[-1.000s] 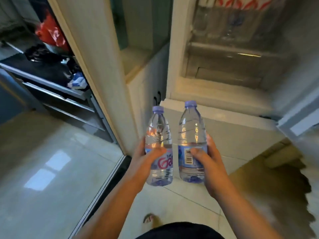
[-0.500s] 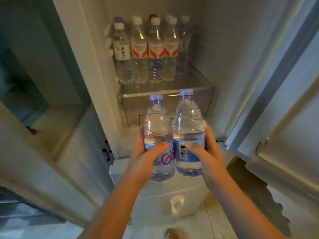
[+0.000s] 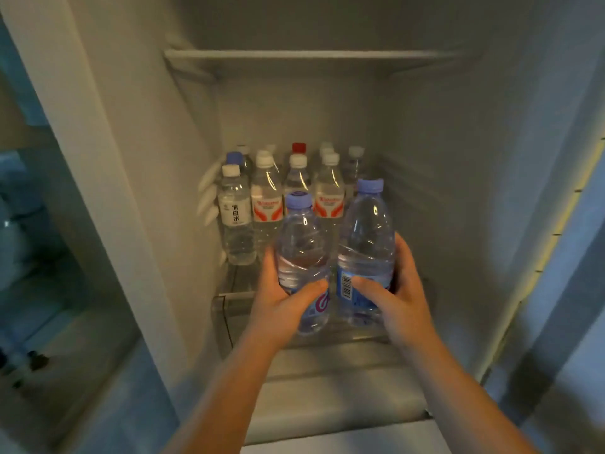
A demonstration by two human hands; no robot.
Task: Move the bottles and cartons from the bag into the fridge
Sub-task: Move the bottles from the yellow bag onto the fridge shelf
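Now left hand [image 3: 278,309] grips one pink-logo bottle [image 3: 302,244], right hand [image 3: 399,299] one barcode bottle [image 3: 366,231], before about ten shelved bottles [image 3: 266,204].

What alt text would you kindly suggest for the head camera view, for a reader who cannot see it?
A person's left hand grips one purple-capped bottle and the right hand grips a second bottle, upright and side by side at the front of a fridge shelf. Behind them, stored bottles, mostly white-capped, stand in rows on that shelf.
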